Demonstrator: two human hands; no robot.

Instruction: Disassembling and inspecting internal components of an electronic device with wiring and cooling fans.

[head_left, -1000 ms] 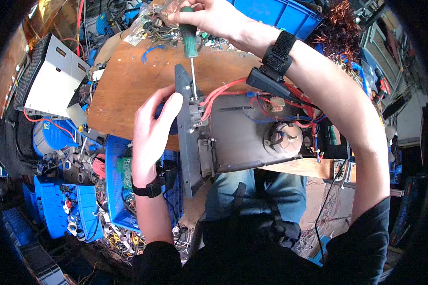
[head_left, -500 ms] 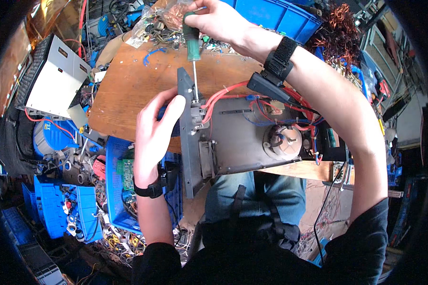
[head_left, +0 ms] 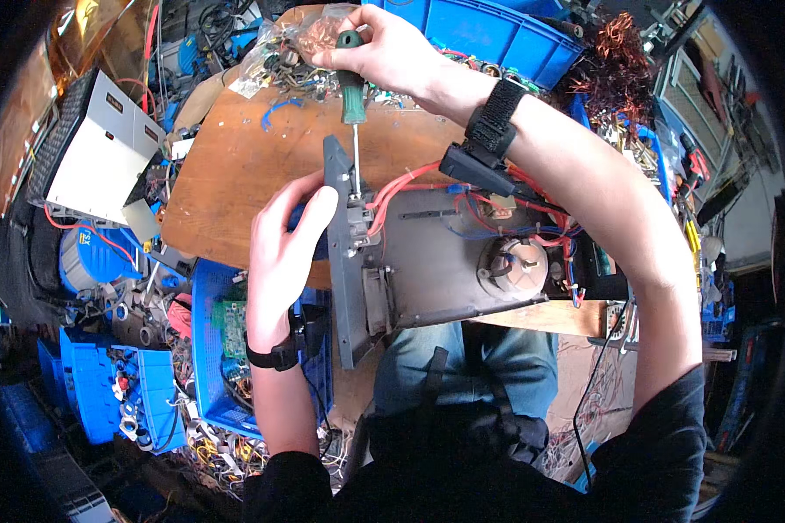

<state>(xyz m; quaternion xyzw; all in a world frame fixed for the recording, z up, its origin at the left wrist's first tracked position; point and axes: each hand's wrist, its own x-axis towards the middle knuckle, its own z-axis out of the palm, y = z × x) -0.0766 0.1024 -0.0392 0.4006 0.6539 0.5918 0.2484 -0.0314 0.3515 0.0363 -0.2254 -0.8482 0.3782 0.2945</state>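
My right hand [head_left: 392, 57] is closed around the green handle of a screwdriver [head_left: 353, 100]. The screwdriver's metal shaft points down to the connector block [head_left: 358, 218] on the inner side of a dark end panel [head_left: 347, 296]. Whether the tip sits in a screw is too small to tell. My left hand [head_left: 286, 248] grips the panel's outer side, thumb over its edge and fingers partly hidden behind it. The panel belongs to a grey metal chassis [head_left: 436, 261] with red cables [head_left: 406, 181] and a round component [head_left: 523, 272], resting above my lap.
A wooden table [head_left: 235, 183] lies beyond, with small scrap parts along its far edge. Blue bins stand at the back [head_left: 497, 39] and lower left [head_left: 205, 349]. A white case [head_left: 105, 148] is at left, a tangle of copper wire [head_left: 615, 61] at far right.
The chassis and panel have shifted slightly down in view. My right hand has changed its hold on the screwdriver handle, with the thumb further to the left and the handle's top exposed.
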